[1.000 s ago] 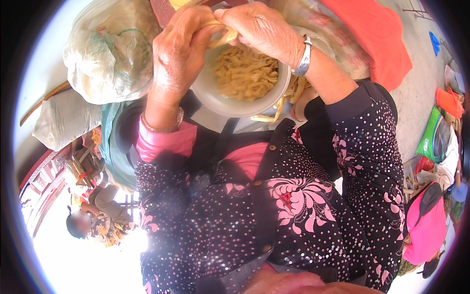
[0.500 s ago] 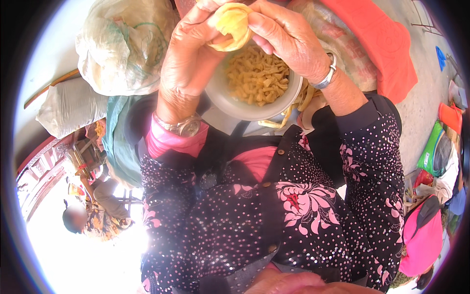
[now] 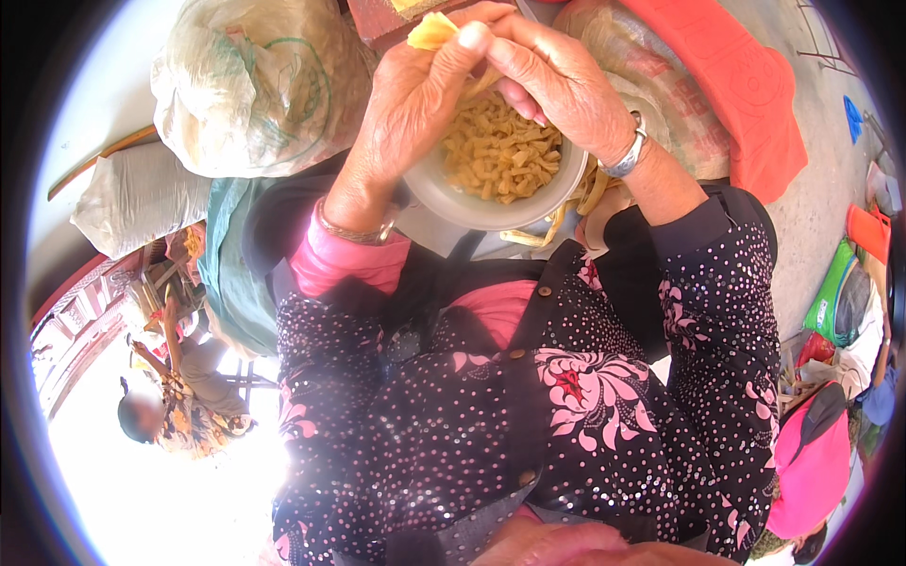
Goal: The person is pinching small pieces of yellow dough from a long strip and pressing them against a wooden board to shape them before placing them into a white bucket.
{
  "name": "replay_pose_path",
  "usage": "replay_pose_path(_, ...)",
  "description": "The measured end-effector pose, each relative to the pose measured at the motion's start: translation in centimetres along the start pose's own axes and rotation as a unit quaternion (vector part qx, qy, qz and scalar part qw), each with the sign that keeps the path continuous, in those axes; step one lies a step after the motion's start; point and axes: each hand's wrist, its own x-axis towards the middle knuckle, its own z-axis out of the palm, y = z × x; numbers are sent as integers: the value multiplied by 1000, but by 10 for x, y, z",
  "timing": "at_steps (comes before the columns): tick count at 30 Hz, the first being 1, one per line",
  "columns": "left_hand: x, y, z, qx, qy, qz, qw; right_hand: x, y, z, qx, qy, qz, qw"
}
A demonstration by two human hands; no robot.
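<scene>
At the top of the frame, the piece between the fingers (image 3: 517, 58) was bright yellow, above duller tan-yellow pieces (image 3: 500, 151) in a greyish-white bowl (image 3: 472, 215). The jacket (image 3: 425, 424) was black, sprinkled with pale pink dots and pink flowers, the largest red-centred, with a plain pink cuff (image 3: 349, 262) at left. A cream sack (image 3: 245, 85) with a green line filled the upper left, an orange-red cloth (image 3: 750, 104) the upper right.

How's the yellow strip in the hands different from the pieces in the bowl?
The yellow strip is up at the left hand and right hand; the pieces lie in the bowl.
The strip's top end is bright and spread wide; the pieces look duller and chunky.
Both are yellowish.
</scene>
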Motion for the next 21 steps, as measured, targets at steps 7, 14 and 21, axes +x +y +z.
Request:
replay_pose_path(7,0,7,2,-293,-69,-67,951,2,4,2,12,62,-106,992)
replay_pose_path(14,3,-5,-17,-466,-125,-112,869,-7,9,-17,-168,96,-98,976)
replay_pose_path(21,7,-8,-45,-546,-130,-72,825,-15,7,-27,-241,119,-89,959)
